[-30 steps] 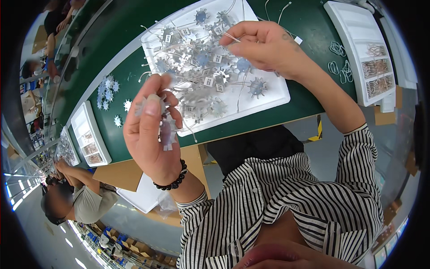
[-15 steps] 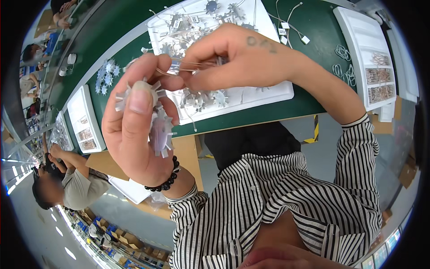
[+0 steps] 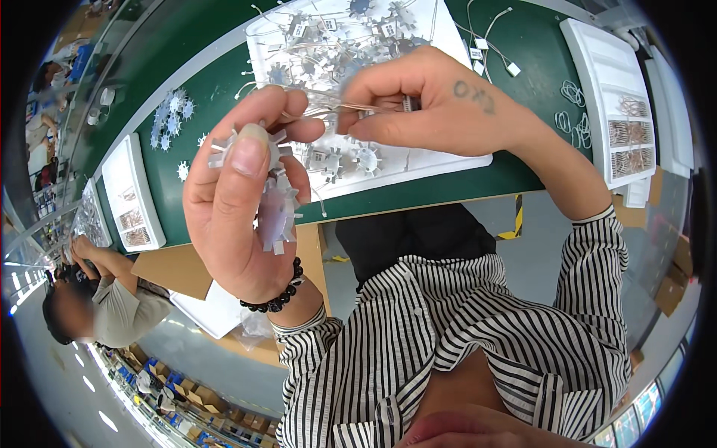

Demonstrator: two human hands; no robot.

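Observation:
Two silvery toothed discs are in my left hand: the thumb presses on the upper disc, while the lower disc rests against the palm below it. Thin pale wires stretch from the left fingertips across to my right hand. Its thumb and forefinger are closed on those wires, and a small dark-edged part shows beside the fingers. Both hands are raised over a white tray that carries a pile of similar discs with wires and small white connectors. The wires' ends are hidden behind my fingers.
On the green table, loose discs lie left of the tray. White connectors and coiled cords lie to its right. Partitioned white trays stand at the far right and left. Another person sits at left.
My right hand has moved right and slightly down, widening the gap between the hands and drawing the wires straighter. My left hand has shifted slightly right, still holding the discs.

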